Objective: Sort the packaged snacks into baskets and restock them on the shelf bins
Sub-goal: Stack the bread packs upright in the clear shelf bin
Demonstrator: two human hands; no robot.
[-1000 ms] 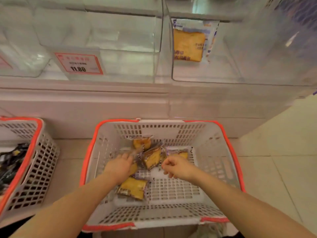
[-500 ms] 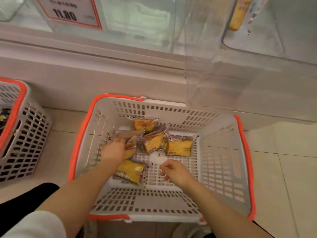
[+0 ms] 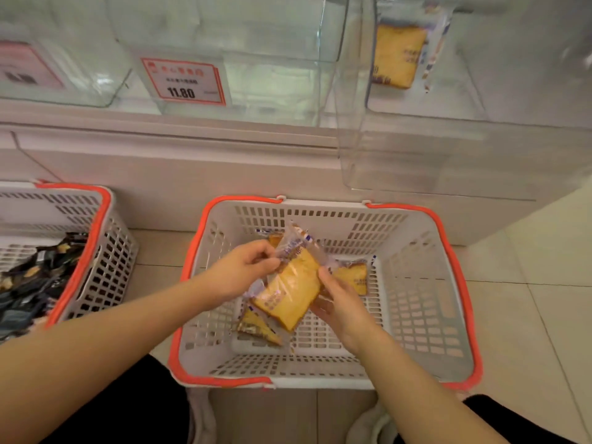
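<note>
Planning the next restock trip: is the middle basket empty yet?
Not empty. Besides the cake packet held in both hands, other packets lie on the basket's floor.

Pale, glossy floor tiles (image 3: pixel 528 315) with thin grout lines run up to a white shelf base (image 3: pixel 179 174). Soft overhead light reflects off the clear plastic above the base. A red-bordered price tag (image 3: pixel 183 81) reads 11.80.

bare forearms (image 3: pixel 105 334) without sleeves, black trousers (image 3: pixel 128 408) and pale shoes (image 3: pixel 368 426) below
</note>
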